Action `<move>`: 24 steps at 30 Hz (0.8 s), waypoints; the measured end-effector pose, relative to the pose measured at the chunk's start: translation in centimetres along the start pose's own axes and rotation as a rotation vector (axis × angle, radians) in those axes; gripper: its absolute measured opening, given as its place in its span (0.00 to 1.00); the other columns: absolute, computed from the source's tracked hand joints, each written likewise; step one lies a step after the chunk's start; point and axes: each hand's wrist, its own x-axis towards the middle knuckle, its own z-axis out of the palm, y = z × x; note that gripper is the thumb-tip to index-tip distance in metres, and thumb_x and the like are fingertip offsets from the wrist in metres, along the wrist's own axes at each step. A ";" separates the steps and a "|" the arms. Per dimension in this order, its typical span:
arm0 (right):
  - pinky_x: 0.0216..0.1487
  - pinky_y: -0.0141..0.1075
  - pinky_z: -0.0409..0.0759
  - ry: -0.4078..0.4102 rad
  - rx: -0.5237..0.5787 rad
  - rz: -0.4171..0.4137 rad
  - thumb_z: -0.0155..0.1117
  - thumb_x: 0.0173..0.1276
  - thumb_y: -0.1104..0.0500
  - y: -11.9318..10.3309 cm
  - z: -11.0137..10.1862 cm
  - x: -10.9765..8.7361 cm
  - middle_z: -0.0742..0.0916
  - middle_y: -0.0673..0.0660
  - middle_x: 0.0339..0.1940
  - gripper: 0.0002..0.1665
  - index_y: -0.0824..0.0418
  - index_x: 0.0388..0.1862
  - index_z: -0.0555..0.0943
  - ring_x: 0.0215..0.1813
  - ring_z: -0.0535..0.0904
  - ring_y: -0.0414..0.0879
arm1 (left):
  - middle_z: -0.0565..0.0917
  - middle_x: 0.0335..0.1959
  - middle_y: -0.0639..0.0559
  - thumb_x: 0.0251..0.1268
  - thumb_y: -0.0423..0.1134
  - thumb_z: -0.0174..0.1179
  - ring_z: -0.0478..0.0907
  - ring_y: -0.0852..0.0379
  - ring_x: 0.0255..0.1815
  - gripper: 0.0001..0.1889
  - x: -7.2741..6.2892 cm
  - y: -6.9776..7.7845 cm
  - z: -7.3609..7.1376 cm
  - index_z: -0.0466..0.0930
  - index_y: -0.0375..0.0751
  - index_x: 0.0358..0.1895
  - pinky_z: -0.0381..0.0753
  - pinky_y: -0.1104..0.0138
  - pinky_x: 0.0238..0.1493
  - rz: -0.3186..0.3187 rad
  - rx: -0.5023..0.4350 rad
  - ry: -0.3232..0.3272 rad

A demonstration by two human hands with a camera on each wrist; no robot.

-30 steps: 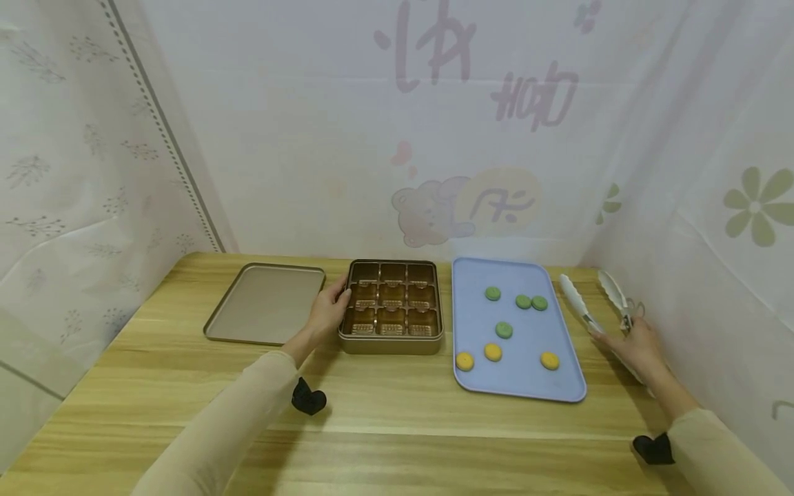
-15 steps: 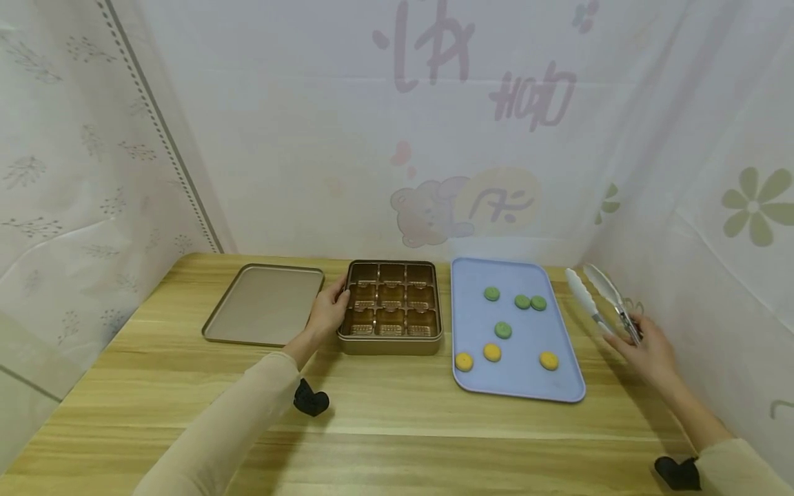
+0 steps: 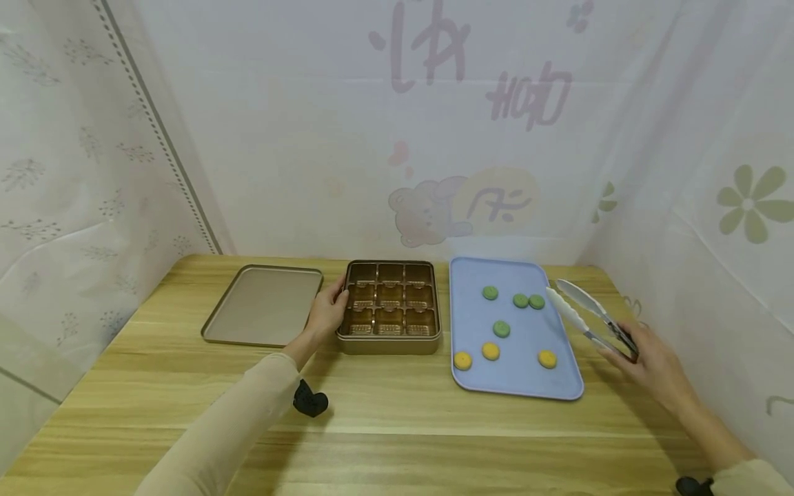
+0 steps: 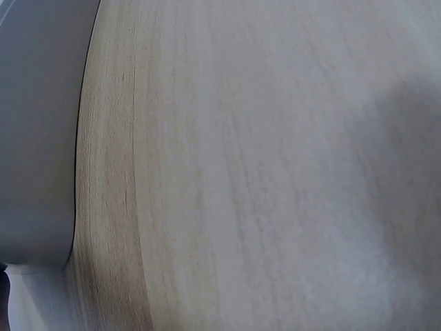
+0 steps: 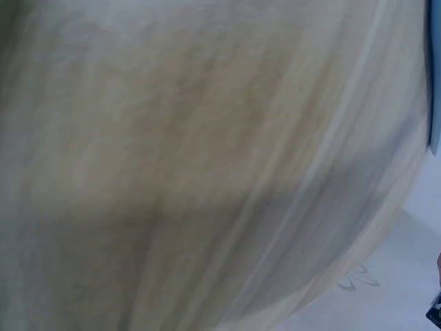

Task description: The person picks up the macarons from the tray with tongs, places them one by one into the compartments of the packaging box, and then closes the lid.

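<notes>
My left hand [image 3: 325, 311] holds the left side of a square gold tin box [image 3: 389, 346] in the head view. The box has a brown insert [image 3: 391, 295] with several square compartments. At the right, my right hand [image 3: 651, 362] grips metal tongs [image 3: 597, 313] with spread scalloped white tips. These tips are over the right edge of a light blue tray [image 3: 517, 380]. Several green macarons [image 3: 501, 328] and three yellow macarons [image 3: 491, 351] lie on the tray. In the left wrist view only the side of the tin box [image 4: 38, 138] shows clearly.
A flat gold lid [image 3: 267, 303] lies left of the box on the wooden table [image 3: 397, 441]. Patterned white cloth [image 3: 279, 138] hangs behind the table and at both sides. The blue tray's edge [image 5: 435, 76] enters the right wrist view.
My right hand has lifted the tongs off the table at the right and brought them leftward to the tray's edge. My left hand stays at the box.
</notes>
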 end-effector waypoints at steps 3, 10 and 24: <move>0.23 0.33 0.66 -0.018 -0.029 -0.001 0.80 0.41 0.56 0.1 -0.1 -0.4 0.80 0.57 0.26 0.37 0.72 0.48 0.76 0.27 0.66 0.37 | 0.60 0.71 0.37 0.75 0.32 0.41 0.58 0.42 0.71 0.25 0.0 0.0 0.0 0.54 0.32 0.72 0.64 0.52 0.66 -0.002 0.000 0.001; 0.24 0.26 0.60 -0.115 -0.034 -0.041 0.82 0.35 0.53 0.7 -1.2 -1.4 0.78 0.48 0.23 0.36 0.66 0.44 0.79 0.26 0.64 0.31 | 0.60 0.71 0.38 0.75 0.33 0.41 0.59 0.43 0.70 0.25 -0.1 0.1 0.1 0.53 0.33 0.72 0.66 0.53 0.65 -0.002 -0.008 -0.007; 0.22 0.35 0.78 -0.214 -0.080 -0.215 0.83 0.28 0.50 1.2 -4.0 -2.2 0.86 0.53 0.30 0.38 0.63 0.42 0.80 0.26 0.80 0.41 | 0.59 0.71 0.37 0.75 0.32 0.41 0.57 0.42 0.71 0.25 -0.1 0.0 0.1 0.53 0.30 0.71 0.62 0.53 0.67 0.006 0.008 0.007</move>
